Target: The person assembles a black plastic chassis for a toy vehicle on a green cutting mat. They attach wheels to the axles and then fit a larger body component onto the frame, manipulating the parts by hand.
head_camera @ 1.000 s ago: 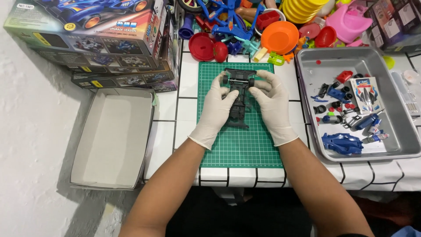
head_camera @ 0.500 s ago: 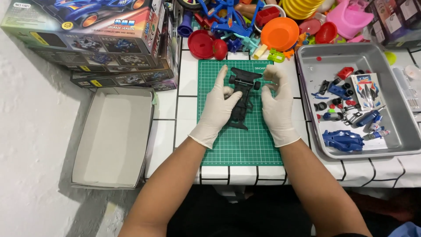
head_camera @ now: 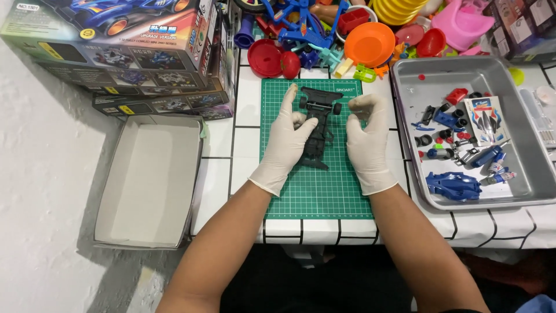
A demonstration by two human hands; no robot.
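Observation:
A black toy car chassis [head_camera: 318, 124] with small black wheels at its far end lies on a green cutting mat [head_camera: 315, 191]. Both hands wear white gloves. My left hand [head_camera: 286, 139] rests against the chassis's left side, thumb on it and index finger stretched toward the far wheel. My right hand [head_camera: 368, 139] sits just right of the chassis, a little apart from it, fingertips pinched together by the far right wheel. Whether a small part sits between those fingertips is not visible.
A grey metal tray [head_camera: 498, 81] on the right holds a blue car body [head_camera: 453, 185], a sticker sheet and several small parts. Colourful plastic toys, an orange bowl [head_camera: 369, 43] and red discs [head_camera: 265, 58] crowd the far edge. Toy car boxes [head_camera: 116, 46] and an open white box [head_camera: 147, 179] lie left.
My right hand has come off the chassis and moved slightly right. The chassis now lies on the mat, with my left hand still against it.

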